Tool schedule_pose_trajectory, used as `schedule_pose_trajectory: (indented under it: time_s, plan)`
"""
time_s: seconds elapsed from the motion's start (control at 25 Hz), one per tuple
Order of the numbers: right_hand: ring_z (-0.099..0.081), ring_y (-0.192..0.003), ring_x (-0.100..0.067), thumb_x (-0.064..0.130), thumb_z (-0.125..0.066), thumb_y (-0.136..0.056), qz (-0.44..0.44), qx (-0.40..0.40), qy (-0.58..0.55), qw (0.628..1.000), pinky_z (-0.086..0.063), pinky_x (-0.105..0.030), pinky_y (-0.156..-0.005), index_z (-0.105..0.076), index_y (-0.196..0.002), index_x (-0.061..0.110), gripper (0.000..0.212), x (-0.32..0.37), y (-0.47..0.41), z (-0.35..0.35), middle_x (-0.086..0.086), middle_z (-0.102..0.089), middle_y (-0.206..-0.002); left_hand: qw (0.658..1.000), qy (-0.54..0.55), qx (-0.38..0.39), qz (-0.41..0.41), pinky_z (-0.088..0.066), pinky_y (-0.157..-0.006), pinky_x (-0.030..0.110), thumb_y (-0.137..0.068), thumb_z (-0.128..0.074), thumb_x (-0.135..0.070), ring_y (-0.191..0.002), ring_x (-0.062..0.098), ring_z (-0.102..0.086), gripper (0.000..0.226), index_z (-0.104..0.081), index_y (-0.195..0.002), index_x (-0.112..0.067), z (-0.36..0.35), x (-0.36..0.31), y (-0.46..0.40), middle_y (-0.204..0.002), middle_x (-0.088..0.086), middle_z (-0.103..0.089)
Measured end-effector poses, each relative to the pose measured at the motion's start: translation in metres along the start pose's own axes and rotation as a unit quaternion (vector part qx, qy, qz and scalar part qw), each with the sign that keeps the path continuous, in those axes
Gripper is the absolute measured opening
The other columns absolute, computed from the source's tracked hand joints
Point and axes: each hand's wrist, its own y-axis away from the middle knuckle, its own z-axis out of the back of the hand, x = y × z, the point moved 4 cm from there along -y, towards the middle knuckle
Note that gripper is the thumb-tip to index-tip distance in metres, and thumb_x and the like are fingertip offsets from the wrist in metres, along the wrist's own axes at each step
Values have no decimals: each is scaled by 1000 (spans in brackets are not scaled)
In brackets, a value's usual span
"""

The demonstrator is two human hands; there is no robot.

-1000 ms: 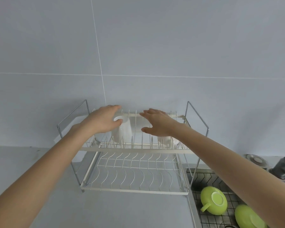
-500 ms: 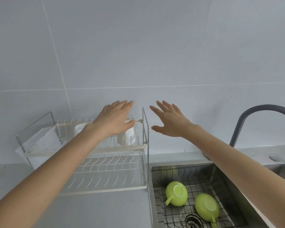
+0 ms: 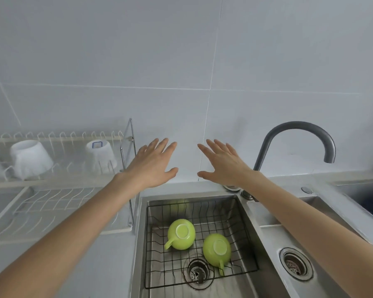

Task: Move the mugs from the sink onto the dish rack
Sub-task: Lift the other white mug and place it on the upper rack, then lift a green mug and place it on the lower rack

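- The counter (image 3: 108,265) is carrying everything, with the steel sink (image 3: 249,214) sitting sunk into it as the landmark.
- The white wire dish rack (image 3: 58,203) is standing just left of the sink, holding two white mugs upside down on its upper tier: one (image 3: 30,159) far from the sink, one (image 3: 101,155) nearer it.
- A dark curved faucet (image 3: 297,130) is rising behind the sink's right rear corner.
- A black wire grid (image 3: 241,239) is lying in the sink's basin.
- The left hand (image 3: 153,164) and right hand (image 3: 222,163) are hovering above the sink's back edge, both spread flat and gripping nothing.
- Two green mugs are resting upside down on the grid inside the sink: one (image 3: 181,234) toward the middle, one (image 3: 216,250) beside the drain (image 3: 197,273).
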Motion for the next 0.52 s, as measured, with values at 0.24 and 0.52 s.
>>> schedule_pose_trajectory:
  time_s: [0.24,0.52]
  plan:
    - [-1,-145,-26,45,-49,-87,3,39,-39,998,-4,-43,-118,-6,-146,23,76,-50,7,-43,-9,-5,-157,999,24,44,9,-12,-116,44,-90,-37,-45,-143,27,-3,68,-2,-144,-21,-51,-42,-21,-156,8,-3]
    - [-11,-143,-28,43,-50,-87,-23,114,-129,985,-16,-44,-116,-10,-145,21,75,-87,23,-130,-13,-13,-155,985,111,129,36,-21,-113,41,-89,-41,-45,-142,23,-12,69,-8,-143,-18,-128,-78,-20,-155,8,-11]
